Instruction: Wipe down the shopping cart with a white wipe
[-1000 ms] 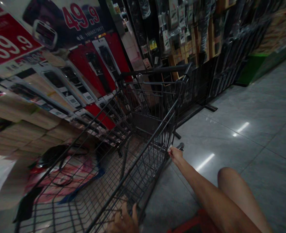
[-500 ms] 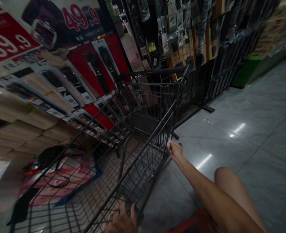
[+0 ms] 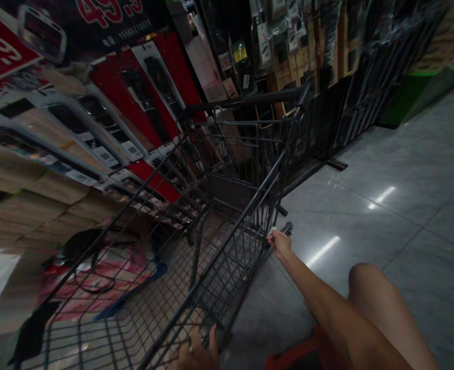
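A dark wire shopping cart [image 3: 227, 241] stands tilted across the view, its handle toward the display racks. My right hand [image 3: 281, 241] reaches out to the cart's lower rear side. Its fingers are closed on a small white piece, perhaps tissue or cloth, mostly hidden, close to the wire and a wheel [image 3: 287, 227]. At the bottom edge, my left hand [image 3: 198, 352] has its fingers curled at the wires of the cart's near side, thumb raised. The lower part of that hand is cut off by the frame.
Behind the cart, a rack holds packaged goods [image 3: 157, 77] under price signs [image 3: 3, 51]. A pink bag [image 3: 92, 282] shows through the mesh at left. Beside stacked paper packs [image 3: 30, 205] runs the rack. A red object [image 3: 296, 354] lies near my bent knee [image 3: 369, 293]. Grey tiles [image 3: 404, 205] stretch right.
The view has shifted slightly, so the signs sit higher and further left. My right hand stays at the cart's lower side, with the wheel beside it now more visible. My left hand appears slightly lower.
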{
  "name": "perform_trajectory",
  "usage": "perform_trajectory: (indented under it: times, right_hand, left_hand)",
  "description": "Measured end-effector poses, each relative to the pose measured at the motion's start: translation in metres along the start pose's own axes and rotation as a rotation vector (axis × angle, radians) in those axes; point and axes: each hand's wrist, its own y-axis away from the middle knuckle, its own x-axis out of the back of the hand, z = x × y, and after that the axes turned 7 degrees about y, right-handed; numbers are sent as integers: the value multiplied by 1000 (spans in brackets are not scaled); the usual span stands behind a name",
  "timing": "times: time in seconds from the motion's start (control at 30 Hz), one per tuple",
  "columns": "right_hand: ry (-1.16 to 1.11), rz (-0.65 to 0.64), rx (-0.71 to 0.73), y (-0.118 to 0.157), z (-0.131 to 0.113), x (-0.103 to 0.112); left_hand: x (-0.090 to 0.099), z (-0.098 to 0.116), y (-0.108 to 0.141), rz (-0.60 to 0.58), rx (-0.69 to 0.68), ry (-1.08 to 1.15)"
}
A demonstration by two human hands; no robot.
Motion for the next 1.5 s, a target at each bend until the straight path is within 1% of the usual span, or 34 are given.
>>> perform_trajectory:
  times: [0.1,0.27,0.37,0.43,0.5,0.57,0.63,0.67,0.8,0.87,0.93,1.0,1.1,1.13,1.2,1.27,1.4,1.5]
  right_hand:
    - [30,55,-46,0,8,0]
    - [100,67,-53,-4,13,2]
    - [145,79,-52,-6,13,6]
    - [173,100,-61,-7,12,11]
    - [189,130,-78,-6,13,16]
    - [183,153,-98,-5,13,18]
    - [158,155,-116,-3,13,17]
    - [140,146,-124,-3,12,15]
    - [69,95,-142,0,6,3]
    - [40,72,-146,2,1,0]
    - [16,48,-146,3,-6,-1]
    - [-1,21,-142,5,-15,-2]
    - [-11,-13,-134,7,-27,-3]
    - [-12,-21,-131,8,-30,-3]
    - [-11,-34,-122,10,-37,-2]
    - [-12,-48,-103,13,-42,-1]
    - [-11,-79,-24,15,-55,-1]
    - [3,-90,41,13,-63,-3]
  left_hand:
    - [-3,-1,8,-59,57,-2]
    - [-6,1,18,-216,247,50]
    - [-6,3,18,-222,314,126]
    - [-7,2,16,-187,323,161]
    - [-8,0,14,-154,311,144]
    - [-6,-2,10,-137,232,111]
    - [-2,-3,6,-147,136,97]
    - [0,-2,3,-155,112,98]
    - [7,2,-3,-184,169,111]
    - [7,3,-3,-211,130,88]
    - [7,3,-4,-233,60,64]
    - [7,2,-7,-173,-5,45]
    - [7,3,-16,-8,-96,12]
    - [7,4,-19,23,-105,9]
    - [8,5,-23,47,-94,15]
    - [8,4,-24,47,-69,21]
    - [5,1,-13,-35,-14,75]
    - [-1,1,-5,-34,66,148]
